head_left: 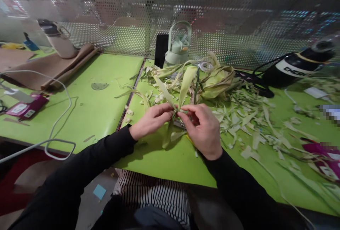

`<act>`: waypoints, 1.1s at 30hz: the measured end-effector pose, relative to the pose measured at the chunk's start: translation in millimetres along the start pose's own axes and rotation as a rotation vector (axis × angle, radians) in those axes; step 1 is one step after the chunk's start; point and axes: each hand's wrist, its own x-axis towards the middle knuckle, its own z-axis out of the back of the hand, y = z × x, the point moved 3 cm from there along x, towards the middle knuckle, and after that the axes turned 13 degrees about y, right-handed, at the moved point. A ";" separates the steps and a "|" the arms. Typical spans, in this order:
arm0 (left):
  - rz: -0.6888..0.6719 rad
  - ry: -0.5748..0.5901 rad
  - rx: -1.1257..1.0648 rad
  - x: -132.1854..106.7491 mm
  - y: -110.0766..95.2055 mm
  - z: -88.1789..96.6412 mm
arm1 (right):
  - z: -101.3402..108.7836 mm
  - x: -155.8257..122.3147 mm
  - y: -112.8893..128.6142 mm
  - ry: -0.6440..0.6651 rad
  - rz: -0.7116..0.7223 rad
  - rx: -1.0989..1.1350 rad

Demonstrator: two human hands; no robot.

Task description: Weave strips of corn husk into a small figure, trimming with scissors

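Lime-green tabletop (148, 157), foreground. Left hand (152, 121): fingertips closed on corn-husk strips (186, 83). Right hand (203, 129): thumb and forefinger pinching the same strips, just beside. Position of strips: between the hands, over the table, two blades fanned upward (another hangs below). Handling, as judged: keep both pinches tight at the junction and draw gently along the grain, since husk may split. Beyond: husk heap (217, 81), pale-green handled bottle (176, 51), perforated metal screen (119, 21).
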 end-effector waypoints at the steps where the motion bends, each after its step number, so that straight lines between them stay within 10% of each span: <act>1: -0.004 -0.013 0.030 0.1 0.0 -0.2 | -0.9 0.6 -0.1 0.002 0.034 -0.026; 18: 0.222 -0.137 -0.130 -4.9 -10.7 2.8 | -17.5 -2.1 -22.6 0.261 -0.502 0.716; 28: 0.149 -0.146 -0.077 -0.7 -2.8 5.4 | -11.8 -6.6 6.5 0.037 -0.030 -0.090; 33: 0.182 -0.123 -0.223 0.7 -1.4 6.1 | -9.4 -6.4 9.1 -0.005 -0.027 -0.105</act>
